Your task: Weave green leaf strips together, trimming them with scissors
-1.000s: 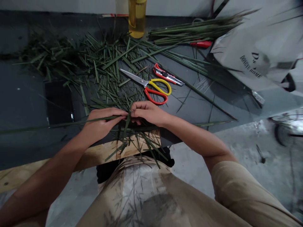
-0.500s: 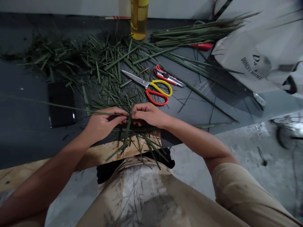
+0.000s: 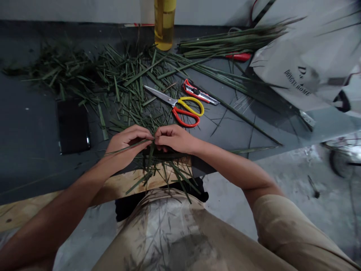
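Observation:
My left hand [image 3: 125, 145] pinches a long green leaf strip [image 3: 126, 148] that trails off to the left over the wrist. Right beside it, my right hand [image 3: 173, 138] is closed with its fingertips on a small knot of green leaf strips [image 3: 151, 150]. The fingers cover most of this small piece, so its shape cannot be made out. Its loose ends hang toward me over the table edge. Just beyond my hands lie scissors [image 3: 175, 102] with one yellow and one red handle, blades slightly apart. A red box cutter [image 3: 199, 92] rests behind them.
Cut leaf pieces [image 3: 84, 71] are heaped across the back left. A black phone [image 3: 73, 128] lies at the left. A bottle of yellow liquid [image 3: 164, 28] stands at the back, near a bundle of long leaves [image 3: 231, 42] and a white bag [image 3: 316, 71] at the right.
The long strip's free end has swung down toward me, from above the left hand to across its thumb and wrist. Both hands remain together at the knot.

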`<state>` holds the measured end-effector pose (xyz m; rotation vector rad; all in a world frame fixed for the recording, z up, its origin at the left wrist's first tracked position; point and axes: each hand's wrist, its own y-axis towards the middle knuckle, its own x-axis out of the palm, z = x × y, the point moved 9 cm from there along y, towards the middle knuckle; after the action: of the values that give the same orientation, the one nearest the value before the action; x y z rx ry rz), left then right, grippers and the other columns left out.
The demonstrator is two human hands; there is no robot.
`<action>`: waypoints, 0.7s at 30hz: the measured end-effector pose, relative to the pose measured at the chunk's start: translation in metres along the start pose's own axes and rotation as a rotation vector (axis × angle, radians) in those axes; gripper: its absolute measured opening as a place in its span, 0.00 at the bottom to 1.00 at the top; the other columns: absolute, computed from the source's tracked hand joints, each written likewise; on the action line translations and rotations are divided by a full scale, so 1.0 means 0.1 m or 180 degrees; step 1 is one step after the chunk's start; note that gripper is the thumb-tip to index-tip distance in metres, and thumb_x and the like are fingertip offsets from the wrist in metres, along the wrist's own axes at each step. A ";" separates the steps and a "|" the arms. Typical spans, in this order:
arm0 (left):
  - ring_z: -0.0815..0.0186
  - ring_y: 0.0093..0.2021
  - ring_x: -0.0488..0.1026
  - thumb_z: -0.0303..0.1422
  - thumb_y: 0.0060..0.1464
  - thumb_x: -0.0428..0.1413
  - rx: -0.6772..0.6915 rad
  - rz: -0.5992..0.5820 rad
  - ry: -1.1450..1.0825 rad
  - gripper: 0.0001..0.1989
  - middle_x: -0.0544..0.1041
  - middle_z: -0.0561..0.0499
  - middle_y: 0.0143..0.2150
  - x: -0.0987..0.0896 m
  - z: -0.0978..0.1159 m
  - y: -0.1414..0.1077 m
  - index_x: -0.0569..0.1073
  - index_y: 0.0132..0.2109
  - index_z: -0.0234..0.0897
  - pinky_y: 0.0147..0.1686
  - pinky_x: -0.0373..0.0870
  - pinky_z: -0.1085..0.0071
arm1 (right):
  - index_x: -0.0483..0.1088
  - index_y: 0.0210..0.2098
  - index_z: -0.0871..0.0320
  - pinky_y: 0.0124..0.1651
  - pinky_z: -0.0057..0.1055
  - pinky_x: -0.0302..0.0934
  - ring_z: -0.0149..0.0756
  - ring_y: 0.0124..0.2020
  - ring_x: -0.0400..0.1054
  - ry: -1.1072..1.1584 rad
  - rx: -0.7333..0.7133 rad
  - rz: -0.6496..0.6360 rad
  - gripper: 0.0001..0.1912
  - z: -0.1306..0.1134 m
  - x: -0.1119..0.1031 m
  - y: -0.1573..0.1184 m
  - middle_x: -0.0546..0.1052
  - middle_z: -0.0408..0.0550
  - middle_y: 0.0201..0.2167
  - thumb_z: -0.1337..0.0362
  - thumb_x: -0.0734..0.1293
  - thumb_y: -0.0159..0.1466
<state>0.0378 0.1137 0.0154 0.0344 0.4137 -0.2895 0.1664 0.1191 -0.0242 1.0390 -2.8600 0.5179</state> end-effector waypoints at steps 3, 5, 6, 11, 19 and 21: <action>0.64 0.38 0.78 0.39 0.56 0.64 -0.0197 0.0065 -0.0165 0.09 0.82 0.47 0.41 0.02 -0.06 -0.01 0.83 0.38 0.39 0.37 0.76 0.71 | 0.70 0.30 0.58 0.28 0.24 0.60 0.25 0.23 0.65 -0.0093 -0.0075 -0.0041 0.06 0.00 0.01 0.00 0.74 0.38 0.23 0.64 0.67 0.62; 0.65 0.37 0.78 0.40 0.54 0.65 -0.0274 0.0113 -0.0254 0.10 0.82 0.47 0.41 0.02 -0.10 -0.01 0.83 0.38 0.38 0.36 0.75 0.72 | 0.70 0.31 0.58 0.28 0.24 0.60 0.25 0.23 0.64 -0.0141 -0.0135 -0.0026 0.07 -0.01 0.02 -0.01 0.74 0.38 0.24 0.62 0.68 0.63; 0.65 0.38 0.78 0.39 0.53 0.66 -0.0288 0.0141 -0.0277 0.10 0.82 0.47 0.41 0.01 -0.11 -0.01 0.83 0.38 0.38 0.37 0.75 0.72 | 0.70 0.31 0.58 0.28 0.24 0.60 0.25 0.23 0.64 -0.0152 -0.0170 -0.0008 0.08 -0.01 0.03 -0.02 0.74 0.38 0.24 0.60 0.68 0.63; 0.62 0.42 0.80 0.39 0.52 0.67 -0.0332 0.0250 -0.0315 0.09 0.83 0.47 0.41 -0.03 -0.10 0.00 0.83 0.38 0.39 0.42 0.77 0.70 | 0.69 0.32 0.57 0.28 0.25 0.57 0.26 0.23 0.62 -0.0249 -0.0344 0.0149 0.14 -0.07 0.04 -0.06 0.69 0.37 0.24 0.54 0.71 0.64; 0.61 0.41 0.82 0.41 0.48 0.70 -0.0815 0.0318 -0.0582 0.16 0.85 0.47 0.43 -0.02 -0.27 -0.01 0.81 0.41 0.38 0.44 0.80 0.68 | 0.71 0.34 0.57 0.32 0.26 0.55 0.28 0.28 0.61 -0.0564 -0.0633 0.0344 0.16 -0.15 0.01 -0.11 0.69 0.38 0.25 0.50 0.69 0.66; 0.63 0.36 0.81 0.40 0.47 0.70 -0.0929 0.0197 -0.0768 0.15 0.85 0.49 0.39 0.02 -0.32 -0.01 0.81 0.40 0.38 0.41 0.80 0.69 | 0.72 0.35 0.58 0.33 0.26 0.56 0.28 0.28 0.61 -0.0705 -0.0722 0.0374 0.15 -0.18 0.01 -0.13 0.70 0.39 0.25 0.51 0.68 0.68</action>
<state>0.0265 0.1152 -0.0149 -0.2708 0.2114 -0.1675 0.1726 0.1151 -0.0035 0.9485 -3.0920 0.0822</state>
